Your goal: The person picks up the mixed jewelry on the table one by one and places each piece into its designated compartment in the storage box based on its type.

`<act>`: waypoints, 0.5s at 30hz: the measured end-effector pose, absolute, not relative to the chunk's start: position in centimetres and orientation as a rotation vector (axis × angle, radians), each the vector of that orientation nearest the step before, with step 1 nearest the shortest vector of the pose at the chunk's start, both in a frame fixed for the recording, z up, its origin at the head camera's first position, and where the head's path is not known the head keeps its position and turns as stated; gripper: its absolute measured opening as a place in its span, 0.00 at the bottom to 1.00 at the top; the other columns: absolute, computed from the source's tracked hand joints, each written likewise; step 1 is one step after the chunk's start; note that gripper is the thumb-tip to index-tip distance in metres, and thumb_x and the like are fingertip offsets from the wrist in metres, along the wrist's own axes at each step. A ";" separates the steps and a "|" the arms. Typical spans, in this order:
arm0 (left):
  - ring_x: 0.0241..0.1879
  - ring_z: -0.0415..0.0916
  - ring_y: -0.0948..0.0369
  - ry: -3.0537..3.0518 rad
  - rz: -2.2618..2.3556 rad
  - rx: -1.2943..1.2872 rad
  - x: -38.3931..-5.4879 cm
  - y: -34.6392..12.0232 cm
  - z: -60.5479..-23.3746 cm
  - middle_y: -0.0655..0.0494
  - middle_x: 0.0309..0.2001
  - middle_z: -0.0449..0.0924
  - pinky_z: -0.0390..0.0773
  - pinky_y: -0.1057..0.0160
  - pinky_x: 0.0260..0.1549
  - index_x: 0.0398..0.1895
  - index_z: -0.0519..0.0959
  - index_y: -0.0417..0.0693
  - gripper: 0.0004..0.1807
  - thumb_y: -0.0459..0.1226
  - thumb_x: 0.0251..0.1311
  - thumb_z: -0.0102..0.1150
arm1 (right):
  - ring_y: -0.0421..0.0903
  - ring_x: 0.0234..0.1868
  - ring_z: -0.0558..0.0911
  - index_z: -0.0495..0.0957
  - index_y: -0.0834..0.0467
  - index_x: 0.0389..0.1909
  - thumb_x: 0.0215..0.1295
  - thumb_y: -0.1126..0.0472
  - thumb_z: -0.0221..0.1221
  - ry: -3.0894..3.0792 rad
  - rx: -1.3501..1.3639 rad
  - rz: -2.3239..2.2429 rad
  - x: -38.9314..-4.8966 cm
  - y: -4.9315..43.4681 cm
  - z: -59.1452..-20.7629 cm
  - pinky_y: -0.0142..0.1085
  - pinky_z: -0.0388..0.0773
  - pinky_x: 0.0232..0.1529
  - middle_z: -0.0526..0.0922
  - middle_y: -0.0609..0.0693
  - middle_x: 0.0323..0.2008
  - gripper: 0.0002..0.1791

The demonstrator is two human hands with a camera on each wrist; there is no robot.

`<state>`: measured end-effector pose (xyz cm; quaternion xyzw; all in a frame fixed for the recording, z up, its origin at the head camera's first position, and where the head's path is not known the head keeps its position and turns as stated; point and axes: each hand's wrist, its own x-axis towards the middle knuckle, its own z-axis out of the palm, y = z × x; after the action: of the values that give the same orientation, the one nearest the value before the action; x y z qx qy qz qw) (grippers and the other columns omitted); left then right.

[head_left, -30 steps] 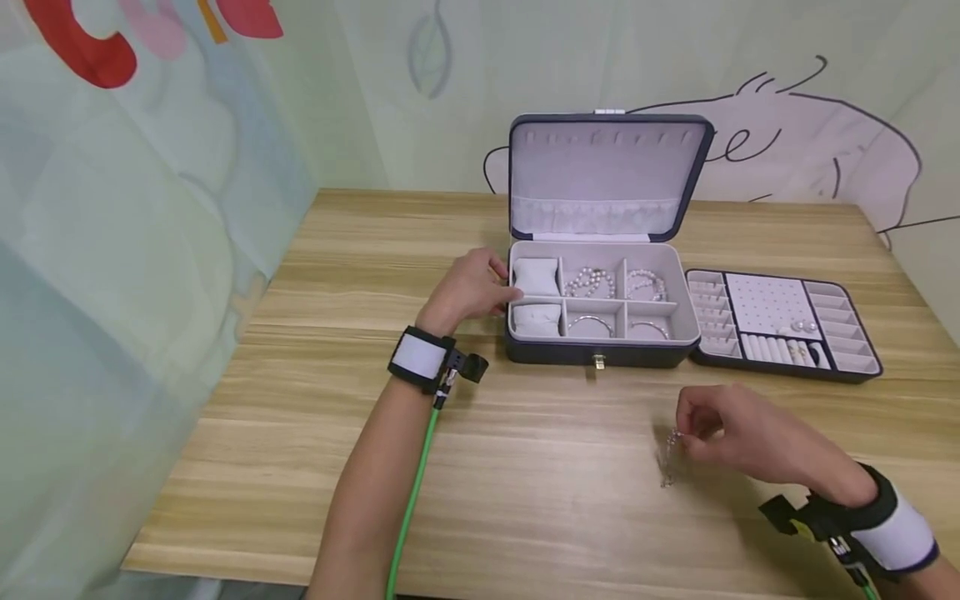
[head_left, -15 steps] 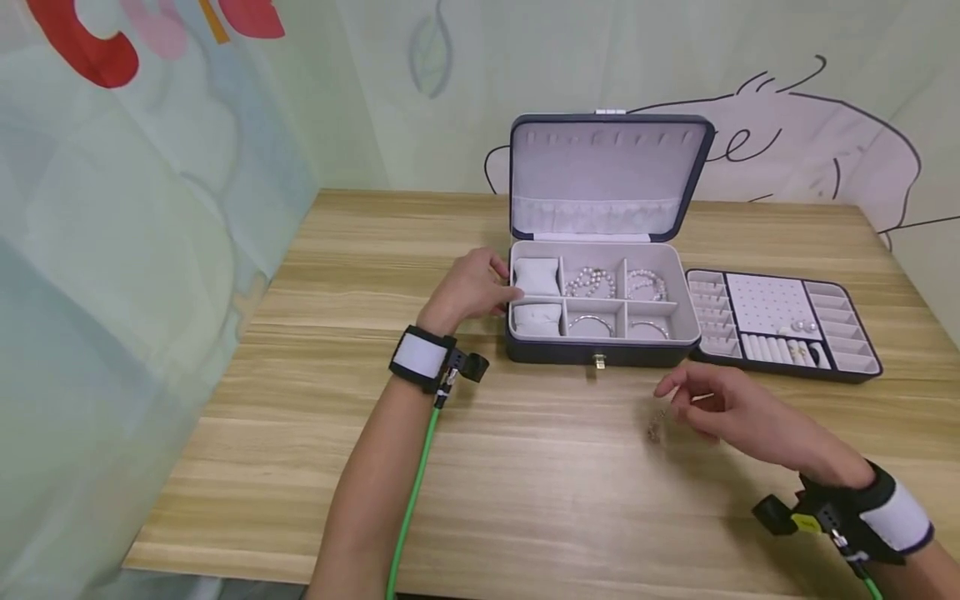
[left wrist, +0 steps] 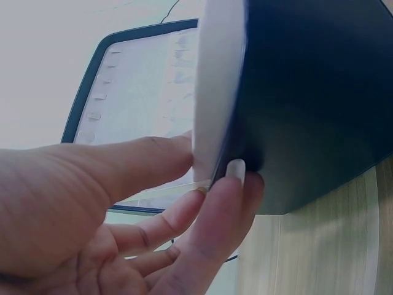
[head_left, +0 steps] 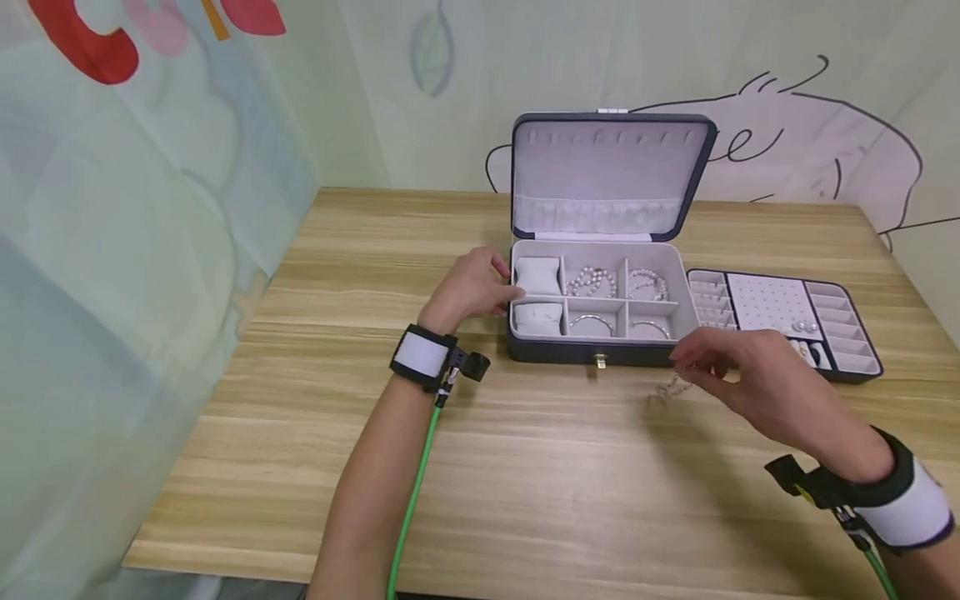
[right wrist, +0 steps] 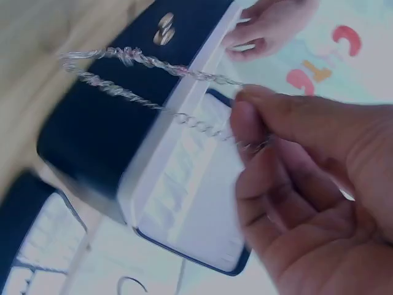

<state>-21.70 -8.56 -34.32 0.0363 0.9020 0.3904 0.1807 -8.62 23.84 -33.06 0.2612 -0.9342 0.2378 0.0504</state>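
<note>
My left hand (head_left: 471,287) grips the left wall of a dark blue jewellery box (head_left: 555,352). In the left wrist view the thumb presses the pale rim and the fingers lie on the dark outer side (left wrist: 313,98). My right hand (head_left: 757,379) pinches a thin silver chain bracelet (head_left: 671,388) between thumb and forefinger, over the table just before the box's front right corner. Up close, the twisted bracelet (right wrist: 132,56) hangs as a long loop from the fingertips. Its pinched ends are partly hidden.
Pearl strands (head_left: 592,282), bangles (head_left: 592,319) and white cushions (head_left: 537,277) fill the box's compartments under its raised lid (head_left: 607,167). Right of it, a jewellery tray (head_left: 843,329) with earrings and rings lies partly behind my right hand. The wooden table (head_left: 337,258) meets a printed backdrop.
My right hand lowered the bracelet and its fingers loosened half a second ago. Now they pinch it again, raised and nearer the box's front right corner. My left hand has stayed put.
</note>
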 end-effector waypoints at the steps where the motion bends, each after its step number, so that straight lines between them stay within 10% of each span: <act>1: 0.41 0.88 0.47 2.550 1.104 0.102 -21.7 -8.6 -34.3 0.46 0.36 0.84 0.80 0.66 0.28 0.53 0.72 0.39 0.21 0.39 0.64 0.68 | 0.30 0.30 0.79 0.85 0.47 0.38 0.52 0.73 0.74 -2.821 0.783 0.688 -8.7 23.6 -32.8 0.28 0.79 0.29 0.87 0.37 0.33 0.19; 15: 0.36 0.87 0.51 2.562 1.094 0.102 -21.5 -8.6 -34.3 0.47 0.37 0.84 0.80 0.66 0.29 0.52 0.72 0.40 0.21 0.40 0.64 0.69 | 0.37 0.26 0.72 0.89 0.57 0.37 0.52 0.76 0.72 -2.474 0.749 0.646 -12.3 22.1 -30.3 0.20 0.64 0.27 0.90 0.50 0.32 0.14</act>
<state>-21.54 -8.56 -34.32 0.0359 0.9046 0.3865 0.1762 -12.26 22.14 -30.33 0.2733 -0.9022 0.2356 0.2365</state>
